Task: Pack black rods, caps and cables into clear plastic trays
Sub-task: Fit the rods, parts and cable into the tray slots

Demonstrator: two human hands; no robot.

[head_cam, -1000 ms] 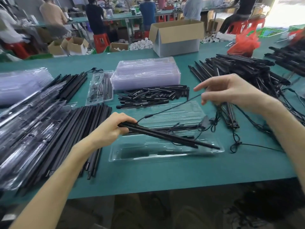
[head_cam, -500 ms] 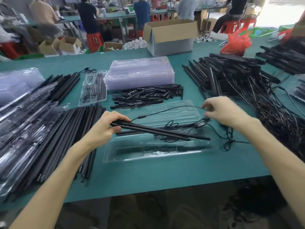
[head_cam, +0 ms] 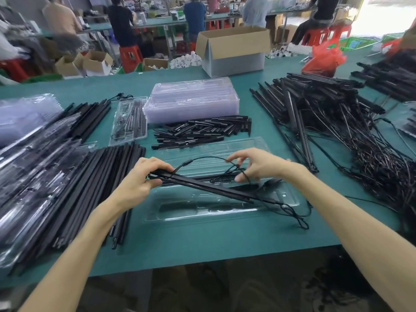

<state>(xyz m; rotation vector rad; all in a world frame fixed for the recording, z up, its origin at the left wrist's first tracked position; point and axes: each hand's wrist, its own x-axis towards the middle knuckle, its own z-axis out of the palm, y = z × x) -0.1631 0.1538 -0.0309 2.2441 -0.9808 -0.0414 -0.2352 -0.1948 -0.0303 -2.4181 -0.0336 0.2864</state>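
Note:
My left hand [head_cam: 144, 179] grips the near end of a few black rods [head_cam: 209, 188], which slant down to the right over a clear plastic tray [head_cam: 216, 208] lying open on the green table. A thin black cable [head_cam: 202, 159] runs from the rods' held end in a loop to my right hand [head_cam: 254, 165], whose fingers pinch it above the tray. More cable trails off the rods' far end at the tray's right [head_cam: 292, 212]. A heap of short black caps [head_cam: 202, 130] lies just behind the tray.
Long black rods [head_cam: 74, 183] and filled trays lie at the left. A stack of empty clear trays [head_cam: 193, 97] sits behind the caps, a packed tray [head_cam: 129, 121] beside it. Rods with tangled cables [head_cam: 351, 136] fill the right. A cardboard box [head_cam: 234, 50] stands at the back.
My right hand has come down and leftward from the cable pile to just above the tray, drawing the cable into a loop. My left hand keeps its hold on the rods.

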